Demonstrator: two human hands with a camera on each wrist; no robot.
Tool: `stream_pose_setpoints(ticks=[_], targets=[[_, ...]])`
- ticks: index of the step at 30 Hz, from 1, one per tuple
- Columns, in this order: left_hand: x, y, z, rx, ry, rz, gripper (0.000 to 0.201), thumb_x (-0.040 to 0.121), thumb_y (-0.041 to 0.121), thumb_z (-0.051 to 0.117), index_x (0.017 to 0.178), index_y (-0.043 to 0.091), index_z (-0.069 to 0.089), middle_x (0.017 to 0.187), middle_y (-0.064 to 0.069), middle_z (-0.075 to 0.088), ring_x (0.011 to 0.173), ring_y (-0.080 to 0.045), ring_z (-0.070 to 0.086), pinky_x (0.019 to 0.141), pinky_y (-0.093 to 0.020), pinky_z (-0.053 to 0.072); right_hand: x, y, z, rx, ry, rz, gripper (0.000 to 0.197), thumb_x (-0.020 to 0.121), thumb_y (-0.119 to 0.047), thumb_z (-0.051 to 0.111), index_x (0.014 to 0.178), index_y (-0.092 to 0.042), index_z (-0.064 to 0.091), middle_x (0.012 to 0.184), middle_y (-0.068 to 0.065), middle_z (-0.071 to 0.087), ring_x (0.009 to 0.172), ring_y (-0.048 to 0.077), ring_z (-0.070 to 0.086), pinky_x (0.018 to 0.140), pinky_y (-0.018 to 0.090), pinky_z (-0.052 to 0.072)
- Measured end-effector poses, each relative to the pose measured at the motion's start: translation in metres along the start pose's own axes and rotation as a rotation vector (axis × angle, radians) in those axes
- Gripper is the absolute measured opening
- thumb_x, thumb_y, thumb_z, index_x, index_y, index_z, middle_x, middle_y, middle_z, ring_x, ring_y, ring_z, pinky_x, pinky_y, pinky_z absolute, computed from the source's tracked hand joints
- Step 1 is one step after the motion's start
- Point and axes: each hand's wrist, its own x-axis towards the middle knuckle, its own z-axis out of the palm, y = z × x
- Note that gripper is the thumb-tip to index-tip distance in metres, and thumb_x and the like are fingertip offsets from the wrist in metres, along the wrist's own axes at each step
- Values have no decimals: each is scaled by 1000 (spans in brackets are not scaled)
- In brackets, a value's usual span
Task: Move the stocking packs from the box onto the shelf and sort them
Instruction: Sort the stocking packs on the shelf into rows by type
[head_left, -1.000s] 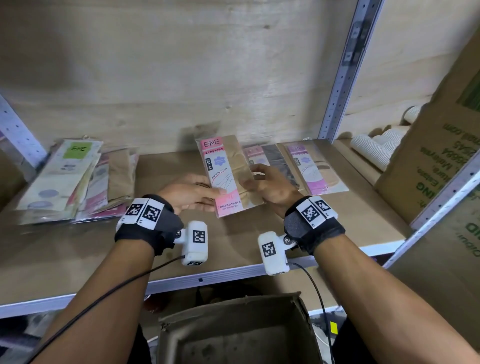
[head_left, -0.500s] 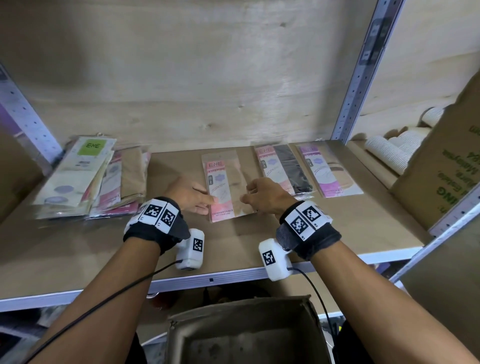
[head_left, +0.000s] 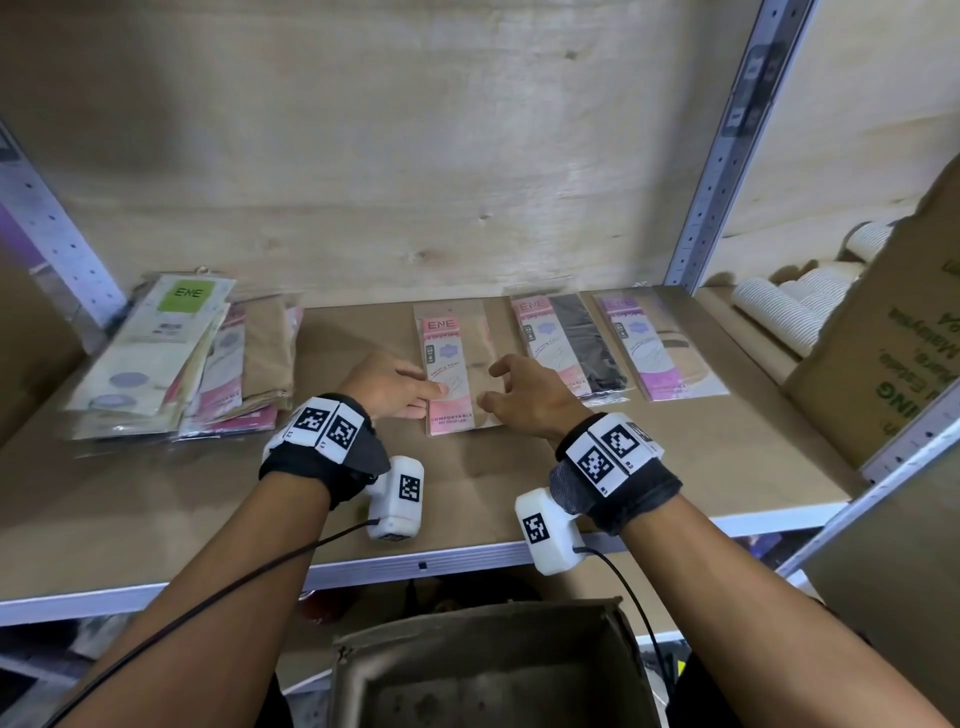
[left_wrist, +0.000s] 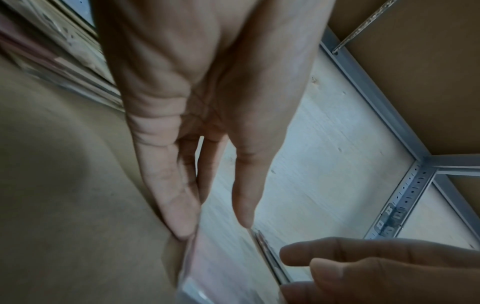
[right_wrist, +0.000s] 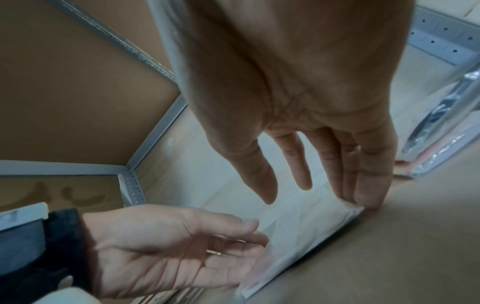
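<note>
A pink-and-beige stocking pack (head_left: 453, 366) lies flat on the wooden shelf (head_left: 467, 483), between my hands. My left hand (head_left: 397, 388) lies at its left edge with straight fingers, the fingertips (left_wrist: 182, 231) touching the pack (left_wrist: 228, 267). My right hand (head_left: 519, 397) is at the right edge with spread fingers, and its fingertips (right_wrist: 369, 197) touch the pack's corner (right_wrist: 301, 224). Neither hand holds anything. To the right lie a pink-and-black pack (head_left: 569, 353) and a purple pack (head_left: 657, 353). The cardboard box (head_left: 493, 670) stands below the shelf edge.
A loose pile of mixed stocking packs (head_left: 176, 358) sits at the shelf's left end. A grey upright post (head_left: 727, 156) bounds the bay on the right. Beyond it are ribbed white cups (head_left: 779, 317) and a large carton (head_left: 893, 364).
The pink-and-beige pack, held tilted up between both hands a second ago, now lies flat on the shelf. Both hands have let go, fingers straightened at its edges.
</note>
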Motion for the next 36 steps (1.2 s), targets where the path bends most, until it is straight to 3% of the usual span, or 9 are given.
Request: stream_pose_setpoints(ticks=[9, 25, 29, 33, 36], targets=[[9, -1, 6, -36, 37, 37, 30, 82, 8, 80, 109, 6, 68, 100, -10, 74, 86, -17, 73, 74, -23, 59, 3, 1, 1, 3, 16, 0, 51, 92, -30, 64, 137, -13, 48, 130, 8, 58, 118, 22, 56, 86, 23, 39], [14, -1, 8, -2, 30, 47, 32, 83, 9, 80, 112, 2, 69, 103, -12, 75, 95, -22, 74, 89, -33, 59, 3, 2, 2, -6, 19, -5, 50, 92, -30, 64, 136, -12, 49, 135, 9, 56, 120, 24, 55, 92, 27, 42], [12, 1, 5, 2, 30, 52, 26, 83, 10, 80, 107, 5, 70, 99, -9, 75, 90, -18, 74, 80, -27, 60, 3, 3, 2, -21, 19, -14, 50, 93, -29, 63, 137, -12, 48, 136, 8, 55, 122, 23, 53, 88, 24, 39], [8, 4, -8, -5, 131, 60, 36, 81, 16, 83, 113, 9, 67, 96, -9, 74, 93, -21, 73, 79, -27, 60, 2, 2, -2, -36, 77, -65, 46, 93, -27, 63, 135, -13, 51, 136, 6, 55, 125, 21, 51, 91, 24, 36], [4, 7, -27, -26, 236, 109, 40, 81, 18, 82, 117, 6, 69, 99, -13, 74, 88, -21, 73, 79, -25, 60, 4, -3, -3, -10, 144, -120, 36, 93, -25, 62, 128, -15, 58, 129, 3, 59, 118, 18, 55, 89, 21, 38]])
